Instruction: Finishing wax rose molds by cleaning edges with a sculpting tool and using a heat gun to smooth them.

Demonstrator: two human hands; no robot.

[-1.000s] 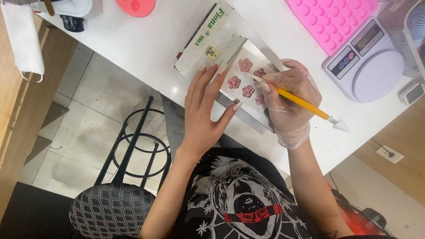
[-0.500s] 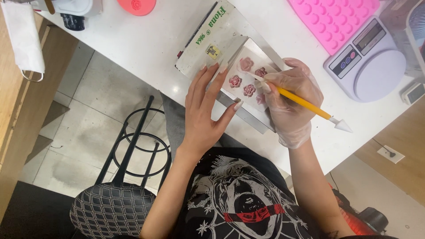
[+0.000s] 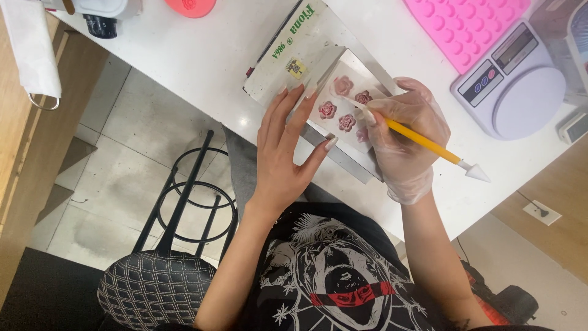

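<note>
Four pink rose pieces [image 3: 346,122], one yellow-handled tool [image 3: 422,142], two hands [image 3: 283,153].

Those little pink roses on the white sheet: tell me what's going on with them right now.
A person seated at a white table is working on small pink roses laid out on a white sheet. The bare left hand lies flat with its fingertips on the sheet's edge. The right hand, in a clear glove, holds a yellow-handled modelling tool like a pen, its working tip at the roses. A pink silicone mould and a digital scale sit off to the right.
</note>
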